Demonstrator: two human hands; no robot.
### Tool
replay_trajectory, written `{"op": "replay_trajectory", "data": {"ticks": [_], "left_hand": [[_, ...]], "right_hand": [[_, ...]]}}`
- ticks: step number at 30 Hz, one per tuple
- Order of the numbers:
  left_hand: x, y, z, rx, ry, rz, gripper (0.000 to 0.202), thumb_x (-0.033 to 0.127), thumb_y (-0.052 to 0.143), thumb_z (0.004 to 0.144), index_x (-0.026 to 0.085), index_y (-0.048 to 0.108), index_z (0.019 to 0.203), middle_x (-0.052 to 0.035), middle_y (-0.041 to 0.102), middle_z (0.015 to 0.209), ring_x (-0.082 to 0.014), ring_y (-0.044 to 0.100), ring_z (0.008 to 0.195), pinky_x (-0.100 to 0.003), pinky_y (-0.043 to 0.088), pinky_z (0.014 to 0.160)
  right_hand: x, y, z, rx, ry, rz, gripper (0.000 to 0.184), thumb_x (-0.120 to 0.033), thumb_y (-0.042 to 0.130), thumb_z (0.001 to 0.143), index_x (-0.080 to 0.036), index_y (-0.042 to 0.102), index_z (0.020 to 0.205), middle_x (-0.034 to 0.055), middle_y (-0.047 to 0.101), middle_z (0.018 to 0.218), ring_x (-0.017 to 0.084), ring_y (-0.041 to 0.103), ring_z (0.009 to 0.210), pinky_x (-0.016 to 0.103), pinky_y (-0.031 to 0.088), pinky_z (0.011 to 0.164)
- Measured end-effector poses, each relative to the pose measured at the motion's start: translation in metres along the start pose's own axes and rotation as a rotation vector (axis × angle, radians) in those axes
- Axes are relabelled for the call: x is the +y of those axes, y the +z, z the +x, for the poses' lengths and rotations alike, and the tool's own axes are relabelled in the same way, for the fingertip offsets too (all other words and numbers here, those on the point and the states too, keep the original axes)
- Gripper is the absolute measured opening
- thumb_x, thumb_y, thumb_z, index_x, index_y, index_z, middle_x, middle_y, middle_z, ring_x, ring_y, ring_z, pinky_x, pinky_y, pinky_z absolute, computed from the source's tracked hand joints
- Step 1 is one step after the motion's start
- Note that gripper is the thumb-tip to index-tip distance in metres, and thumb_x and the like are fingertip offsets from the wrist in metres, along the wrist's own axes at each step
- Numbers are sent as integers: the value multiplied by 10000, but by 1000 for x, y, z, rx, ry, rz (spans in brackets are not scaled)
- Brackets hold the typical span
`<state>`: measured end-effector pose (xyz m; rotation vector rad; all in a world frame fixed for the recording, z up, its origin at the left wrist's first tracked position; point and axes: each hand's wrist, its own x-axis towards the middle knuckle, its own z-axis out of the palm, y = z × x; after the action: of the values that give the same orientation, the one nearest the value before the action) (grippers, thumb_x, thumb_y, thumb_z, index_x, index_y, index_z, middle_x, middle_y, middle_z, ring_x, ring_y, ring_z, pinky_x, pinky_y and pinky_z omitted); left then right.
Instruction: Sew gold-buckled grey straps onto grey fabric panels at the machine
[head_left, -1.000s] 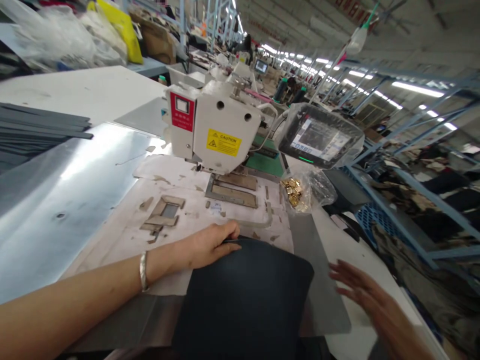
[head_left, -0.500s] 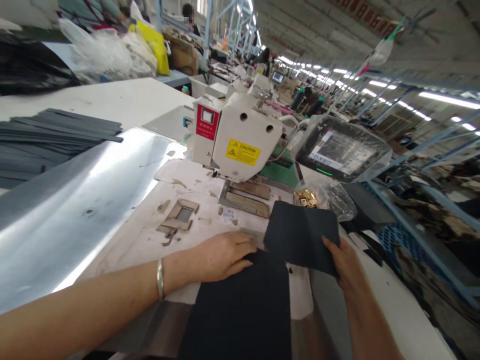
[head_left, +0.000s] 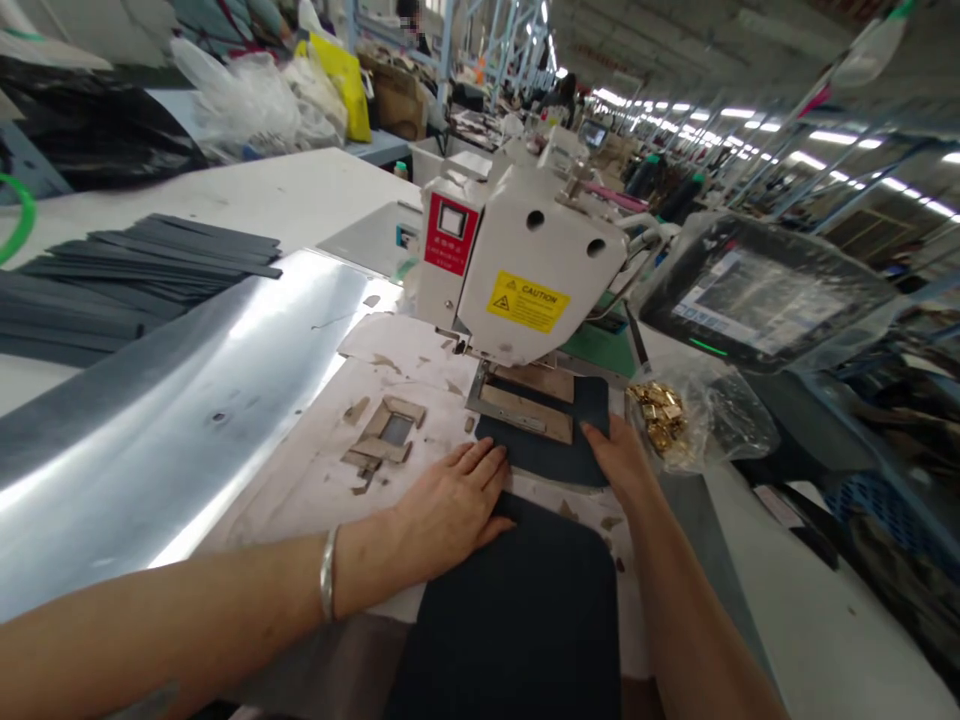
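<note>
A dark navy fabric panel (head_left: 547, 462) lies under the flat clamp frame (head_left: 525, 412) of a white sewing machine (head_left: 547, 240). My right hand (head_left: 624, 458) grips the panel's right edge, thumb on top, its other fingers mostly hidden. Flat on the work surface, my left hand (head_left: 450, 510) has its fingers stretched out, the tips touching the panel's near left corner. Its thumb rests by the top edge of a second dark panel (head_left: 525, 620), which lies closer to me and runs out of view at the bottom.
Gold metal buckles (head_left: 661, 415) fill a clear bag right of the machine, below a plastic-wrapped control screen (head_left: 757, 295). Dark fabric strips (head_left: 150, 275) are piled at the left beside a shiny metal plate (head_left: 247, 390). A cardboard-like frame piece (head_left: 390, 435) lies left of the clamp.
My right hand has moved the panel forward and left, from beside the clamp to beneath it. My left fingertips now touch that panel. The view has shifted slightly.
</note>
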<state>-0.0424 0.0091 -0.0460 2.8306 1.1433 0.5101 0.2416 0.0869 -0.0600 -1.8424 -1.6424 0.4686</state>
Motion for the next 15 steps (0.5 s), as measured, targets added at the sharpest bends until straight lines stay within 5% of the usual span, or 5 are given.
{"op": "replay_trajectory", "data": {"ticks": [5, 9, 15], "left_hand": [[0, -3, 2, -37, -38, 14, 578, 521, 484, 933, 59, 571, 1270, -206, 516, 1387, -342, 484, 1288, -457, 390, 1080], [-4, -4, 4, -31, -22, 2, 551, 494, 498, 934, 70, 555, 1282, -193, 520, 1380, -335, 484, 1277, -449, 387, 1079], [-7, -3, 6, -17, -7, -58, 532, 467, 506, 937, 84, 524, 1306, -172, 527, 1339, -312, 467, 1252, -425, 379, 1070]], "right_hand": [[-14, 9, 0, 94, -34, -284, 266, -355, 519, 829, -201, 655, 998, 118, 686, 819, 325, 647, 811, 430, 481, 723], [-26, 12, -4, 211, -107, -328, 356, -333, 543, 845, -147, 588, 1145, 171, 677, 898, 335, 644, 828, 440, 472, 729], [-26, -24, -43, 115, -287, -282, 539, -395, 532, 896, -109, 468, 1348, 218, 591, 1225, 321, 608, 1061, 485, 495, 885]]}}
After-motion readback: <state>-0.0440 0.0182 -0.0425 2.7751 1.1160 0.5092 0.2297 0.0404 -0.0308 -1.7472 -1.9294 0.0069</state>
